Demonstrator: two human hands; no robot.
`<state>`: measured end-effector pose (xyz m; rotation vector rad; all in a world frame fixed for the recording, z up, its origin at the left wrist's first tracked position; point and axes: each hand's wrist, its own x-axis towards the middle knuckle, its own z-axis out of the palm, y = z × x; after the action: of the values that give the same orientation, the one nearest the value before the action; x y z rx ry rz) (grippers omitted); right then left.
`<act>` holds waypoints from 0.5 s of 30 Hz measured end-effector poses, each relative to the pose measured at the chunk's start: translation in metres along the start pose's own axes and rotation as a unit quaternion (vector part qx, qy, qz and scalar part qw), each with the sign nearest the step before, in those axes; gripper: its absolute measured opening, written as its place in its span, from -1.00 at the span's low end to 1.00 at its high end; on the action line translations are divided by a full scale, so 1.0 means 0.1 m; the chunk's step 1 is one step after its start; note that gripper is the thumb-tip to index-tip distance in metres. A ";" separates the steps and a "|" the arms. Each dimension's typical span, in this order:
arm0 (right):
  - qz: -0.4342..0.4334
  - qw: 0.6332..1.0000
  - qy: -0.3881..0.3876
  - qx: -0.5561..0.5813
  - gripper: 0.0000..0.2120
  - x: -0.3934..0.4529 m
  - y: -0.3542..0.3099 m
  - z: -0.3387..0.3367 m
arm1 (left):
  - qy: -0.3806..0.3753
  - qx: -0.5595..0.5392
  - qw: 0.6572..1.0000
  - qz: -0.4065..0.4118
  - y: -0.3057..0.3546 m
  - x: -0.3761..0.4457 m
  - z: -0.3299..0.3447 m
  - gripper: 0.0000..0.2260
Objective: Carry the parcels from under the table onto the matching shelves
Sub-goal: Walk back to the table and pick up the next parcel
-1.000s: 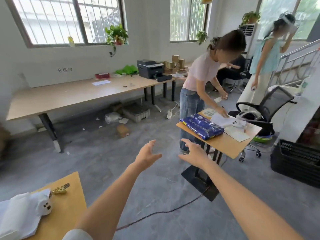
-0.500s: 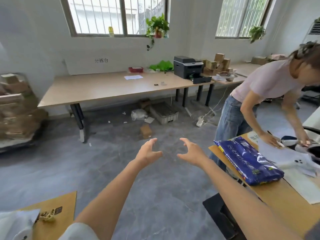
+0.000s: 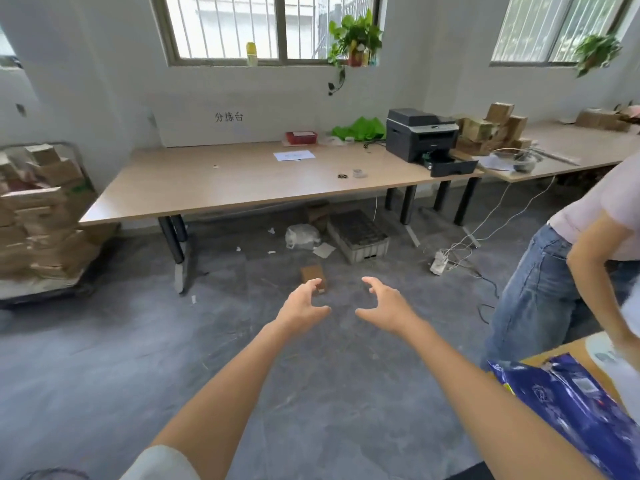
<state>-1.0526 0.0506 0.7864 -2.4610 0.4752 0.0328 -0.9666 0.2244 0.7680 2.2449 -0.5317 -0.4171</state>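
Both arms reach forward over the grey floor (image 3: pixel 104 375). The left hand (image 3: pixel 302 308) and the right hand (image 3: pixel 387 306) hang side by side in the air, palms turned toward each other, fingers spread and curled, holding nothing and not touching.

Just past the left fingertips, at 12 o'clock from that hand, a small brown box (image 3: pixel 312 274) sits on the floor in front of the long tabletop (image 3: pixel 242 181). Under that tabletop, further toward 12 o'clock, lie a clear plastic bag (image 3: pixel 302 236), another brown box (image 3: pixel 318 213) and a grey crate (image 3: pixel 358 236).

On the tabletop a printer (image 3: pixel 422 136) stands at the right end, at 1 o'clock from the hands, with a sheet of paper (image 3: pixel 294 155) near the middle.

At 9 o'clock a cart (image 3: pixel 41 209) is stacked with cardboard boxes. At 3 o'clock a person in jeans (image 3: pixel 540 289) bends over a small tabletop (image 3: pixel 561 355) bearing a blue packet (image 3: pixel 571 403).
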 end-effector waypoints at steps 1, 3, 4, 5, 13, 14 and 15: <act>-0.002 1.000 -0.005 0.003 -0.28 0.22 0.02 -0.03 | 0.001 0.003 1.000 -0.003 0.01 0.21 0.00 -0.36; -0.009 1.000 -0.011 0.010 -0.27 0.70 0.08 -0.10 | 0.010 0.011 1.000 -0.005 0.06 0.64 -0.02 -0.37; -0.015 1.000 -0.011 0.010 -0.26 0.94 0.10 -0.14 | 0.018 0.009 1.000 -0.007 0.07 0.85 -0.03 -0.37; -0.018 1.000 -0.014 0.010 -0.26 1.18 0.12 -0.18 | 0.026 0.003 1.000 -0.013 0.09 1.06 -0.04 -0.37; -0.046 0.998 -0.034 0.012 -0.28 2.89 0.14 -0.62 | 0.043 -0.003 0.997 -0.057 0.28 2.65 -0.26 -0.36; -0.051 0.998 -0.037 0.011 -0.29 3.07 0.13 -0.65 | 0.043 0.001 0.997 -0.059 0.29 2.81 -0.28 -0.36; -0.056 0.998 -0.042 0.010 -0.29 3.23 0.14 -0.67 | 0.043 0.003 0.997 -0.061 0.29 2.97 -0.30 -0.37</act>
<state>-0.7611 -0.1050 0.7884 -2.4514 0.2996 0.0842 -0.7046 0.0777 0.7710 2.2964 -0.3530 -0.3799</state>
